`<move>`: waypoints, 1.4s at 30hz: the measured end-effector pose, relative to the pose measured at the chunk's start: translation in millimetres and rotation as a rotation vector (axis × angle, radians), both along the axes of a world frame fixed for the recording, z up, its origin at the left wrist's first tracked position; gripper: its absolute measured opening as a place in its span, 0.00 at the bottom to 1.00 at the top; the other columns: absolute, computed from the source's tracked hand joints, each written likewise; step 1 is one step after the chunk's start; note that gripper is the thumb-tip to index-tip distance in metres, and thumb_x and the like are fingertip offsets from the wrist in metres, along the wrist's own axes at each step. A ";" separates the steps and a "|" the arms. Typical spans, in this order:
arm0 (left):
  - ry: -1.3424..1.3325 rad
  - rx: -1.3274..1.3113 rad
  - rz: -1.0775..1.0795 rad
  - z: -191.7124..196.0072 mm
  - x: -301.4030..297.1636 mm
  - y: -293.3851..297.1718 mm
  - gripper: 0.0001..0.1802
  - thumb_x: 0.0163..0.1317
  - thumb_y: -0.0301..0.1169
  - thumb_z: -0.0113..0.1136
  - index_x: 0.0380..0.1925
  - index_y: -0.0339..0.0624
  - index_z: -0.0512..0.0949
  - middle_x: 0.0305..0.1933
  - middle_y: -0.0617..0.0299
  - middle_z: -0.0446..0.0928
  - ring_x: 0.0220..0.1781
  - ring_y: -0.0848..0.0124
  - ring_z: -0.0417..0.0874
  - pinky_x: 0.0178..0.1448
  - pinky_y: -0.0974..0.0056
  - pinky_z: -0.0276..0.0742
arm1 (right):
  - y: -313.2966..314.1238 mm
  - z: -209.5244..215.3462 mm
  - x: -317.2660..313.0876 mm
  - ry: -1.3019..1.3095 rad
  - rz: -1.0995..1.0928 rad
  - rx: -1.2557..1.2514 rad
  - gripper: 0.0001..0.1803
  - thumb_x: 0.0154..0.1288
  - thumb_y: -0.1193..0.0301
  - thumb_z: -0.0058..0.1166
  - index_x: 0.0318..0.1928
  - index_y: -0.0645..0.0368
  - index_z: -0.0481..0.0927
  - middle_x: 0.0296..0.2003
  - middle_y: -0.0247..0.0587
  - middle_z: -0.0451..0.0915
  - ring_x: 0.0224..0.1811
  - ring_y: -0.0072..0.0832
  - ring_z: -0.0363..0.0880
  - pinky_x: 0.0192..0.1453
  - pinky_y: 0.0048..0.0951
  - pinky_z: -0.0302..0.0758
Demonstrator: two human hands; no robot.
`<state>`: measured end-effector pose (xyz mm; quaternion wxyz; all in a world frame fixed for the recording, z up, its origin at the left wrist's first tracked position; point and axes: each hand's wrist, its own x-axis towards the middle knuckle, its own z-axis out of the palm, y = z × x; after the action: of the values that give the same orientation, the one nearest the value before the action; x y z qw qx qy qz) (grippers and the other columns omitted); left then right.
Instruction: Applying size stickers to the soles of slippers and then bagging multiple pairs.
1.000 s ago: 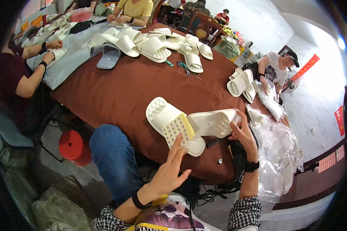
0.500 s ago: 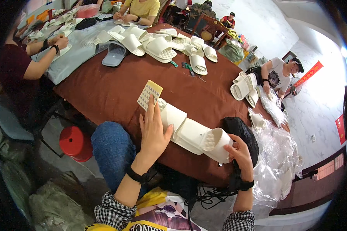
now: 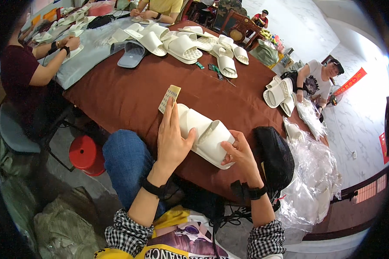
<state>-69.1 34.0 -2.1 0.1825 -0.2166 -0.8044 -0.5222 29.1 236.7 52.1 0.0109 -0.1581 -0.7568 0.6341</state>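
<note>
In front of me a pair of white slippers (image 3: 212,142) lies nested together at the table's near edge. My left hand (image 3: 173,140) has a small yellowish sheet of stickers (image 3: 170,98) at its stretched fingertips, tilted up, while its thumb rests against the slippers' left side. My right hand (image 3: 241,154) grips the right-hand slipper, thumb on top of the strap and fingers round the outer side. The slippers' undersides are hidden.
A heap of white slippers (image 3: 183,47) and a grey slipper (image 3: 132,55) lie across the brown-covered table (image 3: 129,97). A black mesh bag (image 3: 272,157) and clear plastic bags (image 3: 309,177) are at my right. A red stool (image 3: 86,155) stands left; several people work around.
My right hand has moved left with the right-hand slipper, which now overlaps the other one closely instead of trailing out in a row. The sticker sheet has tilted more edge-on.
</note>
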 end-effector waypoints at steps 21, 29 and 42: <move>-0.081 0.343 0.058 3.1 39.8 -22.8 0.47 0.67 0.26 0.56 0.80 0.29 0.40 0.82 0.31 0.40 0.82 0.39 0.53 0.83 0.44 0.50 | -83.1 -24.2 -176.1 0.088 -0.047 -0.609 0.25 0.74 0.83 0.51 0.65 0.73 0.56 0.57 0.58 0.73 0.61 0.48 0.81 0.69 0.48 0.81; -0.169 0.446 0.104 0.3 41.0 -36.4 0.48 0.67 0.26 0.56 0.80 0.30 0.39 0.82 0.34 0.36 0.82 0.40 0.55 0.83 0.43 0.50 | -152.3 -34.7 -267.1 0.136 -0.030 -0.907 0.18 0.72 0.87 0.46 0.60 0.75 0.63 0.59 0.59 0.74 0.65 0.51 0.78 0.73 0.45 0.79; -0.364 0.481 0.060 1.8 34.2 -23.3 0.52 0.61 0.21 0.56 0.81 0.35 0.38 0.84 0.40 0.32 0.84 0.45 0.53 0.84 0.45 0.46 | -82.7 -13.7 -311.8 0.186 0.307 -0.328 0.44 0.77 0.72 0.54 0.81 0.64 0.40 0.58 0.57 0.77 0.52 0.39 0.85 0.57 0.37 0.85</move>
<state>-34.9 10.7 -0.3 0.0967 -0.0459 -0.6831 -0.7225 -282.7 154.0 38.3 -0.0416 0.0181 -0.6547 0.7545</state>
